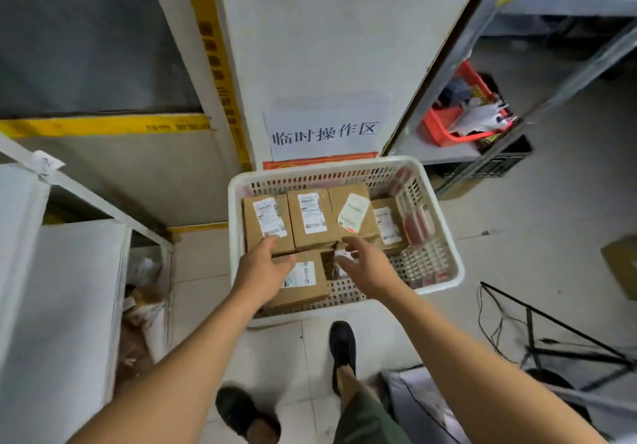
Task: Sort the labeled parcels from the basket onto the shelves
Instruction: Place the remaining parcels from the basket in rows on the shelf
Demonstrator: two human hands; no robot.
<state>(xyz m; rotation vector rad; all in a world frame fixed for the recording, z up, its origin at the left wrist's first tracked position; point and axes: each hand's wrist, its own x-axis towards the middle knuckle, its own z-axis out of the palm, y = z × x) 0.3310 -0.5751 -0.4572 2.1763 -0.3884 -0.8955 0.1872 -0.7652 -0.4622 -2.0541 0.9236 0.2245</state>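
Brown cardboard parcels fill the white basket (444, 226) on the floor. Your left hand (262, 268) rests, fingers extended, across the near parcel (306, 285) and the far-left parcel (267, 221). Your right hand (368, 264) hovers with fingers loosely spread over a small wrapped packet (339, 264). Metal shelves (448, 147) stand right of the basket.

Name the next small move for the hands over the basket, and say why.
Probably close both hands on the near box and lift it out. The left hand already rests on its left edge, the right hand hovers open beside it, and it lies nearest in the white basket.
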